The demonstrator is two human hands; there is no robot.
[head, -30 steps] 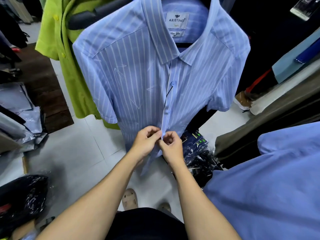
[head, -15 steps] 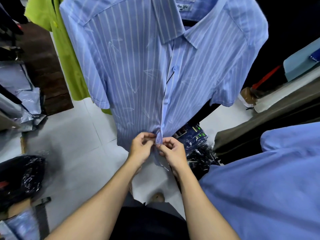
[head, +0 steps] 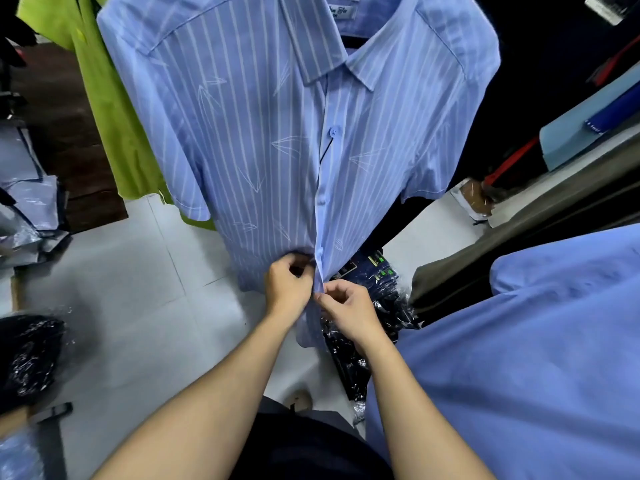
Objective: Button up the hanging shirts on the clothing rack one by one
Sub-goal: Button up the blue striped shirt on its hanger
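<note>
A blue striped shirt (head: pixel 263 140) hung in the middle of the view, from the 12 o'clock edge down to the center. Its front strip (head: pixel 320 216) ran straight down, and one button (head: pixel 333 132) showed up high on it.

Both hands met at the bottom of that strip, near the center of the view. The left hand (head: pixel 289 287) was at about 9 o'clock from the strip, with its fingers curled tight around the shirt's edge. The right hand (head: pixel 349 313) was at about 4 o'clock from the left one, and its thumb and finger pinched the strip. The two hands were almost touching.

A green shirt (head: pixel 107 109) hung just behind the blue one, at 10 o'clock. More blue cloth (head: pixel 519 358) filled the 4 o'clock corner. Shiny dark bags (head: pixel 367 327) lay on the pale floor (head: pixel 121 289) under the right hand.
</note>
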